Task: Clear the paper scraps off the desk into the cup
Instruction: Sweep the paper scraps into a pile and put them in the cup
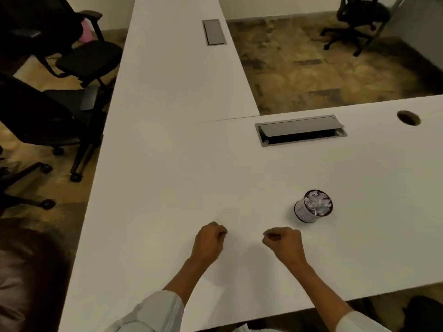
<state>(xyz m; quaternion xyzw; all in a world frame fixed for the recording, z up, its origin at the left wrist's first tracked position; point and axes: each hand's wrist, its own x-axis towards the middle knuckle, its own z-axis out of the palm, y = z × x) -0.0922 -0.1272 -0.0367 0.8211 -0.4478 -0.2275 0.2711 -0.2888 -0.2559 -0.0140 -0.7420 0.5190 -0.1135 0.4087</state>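
A small cup (303,213) stands upright on the white desk (167,188), right of centre, and white paper scraps (317,203) fill it to the rim. My left hand (209,240) rests on the desk as a loose fist, left of the cup. My right hand (282,242) is also curled into a fist, just below and left of the cup, not touching it. I see nothing held in either hand. No loose scraps show on the desk surface.
A grey cable tray (300,130) with its flap raised is set into the desk beyond the cup, with a round grommet hole (408,118) at far right. Another cable flap (213,32) lies on the far desk wing. Black office chairs (60,99) stand at the left.
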